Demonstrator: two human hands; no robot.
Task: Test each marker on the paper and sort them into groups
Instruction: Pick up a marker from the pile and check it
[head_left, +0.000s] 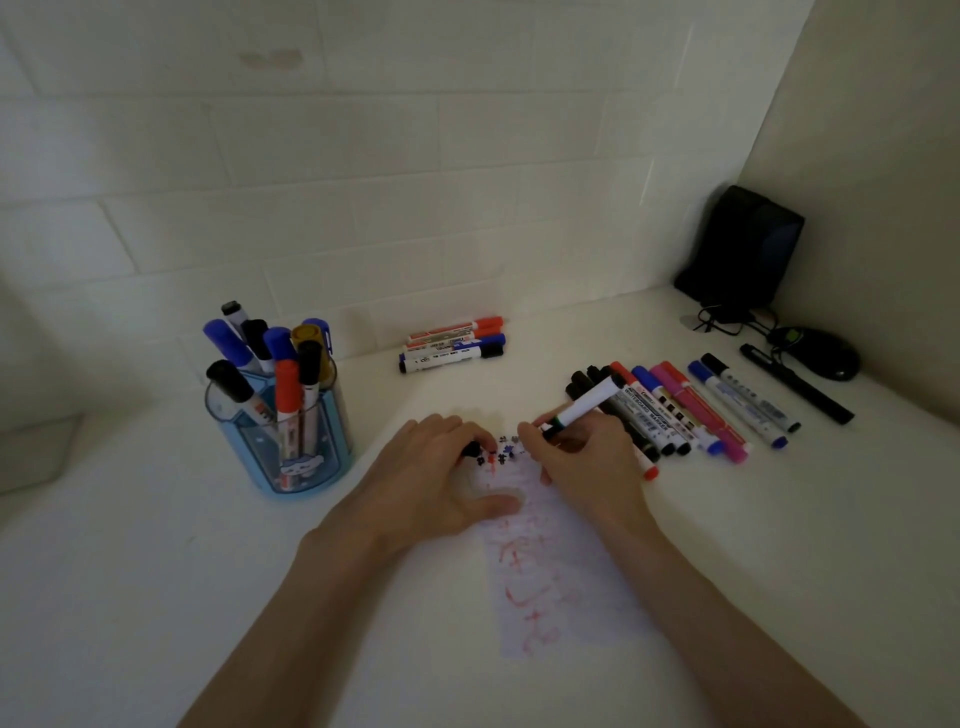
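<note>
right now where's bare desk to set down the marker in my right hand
Free: the strip between the pen cup and the back group of markers, and the near right desk beside the paper. Crowded: the fanned marker row beside your right hand, and the far corner around the mouse.

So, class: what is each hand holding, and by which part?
Right hand grips a white marker near its tip end. Left hand pinches a small black cap.

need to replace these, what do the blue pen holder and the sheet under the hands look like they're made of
The pen holder: likely translucent blue plastic with a glossy finish, since the markers' barrels show through its wall. The sheet: thin white matte paper, apparently; the red scribbles look soaked in and faint, and it lies flat on the desk.
</note>
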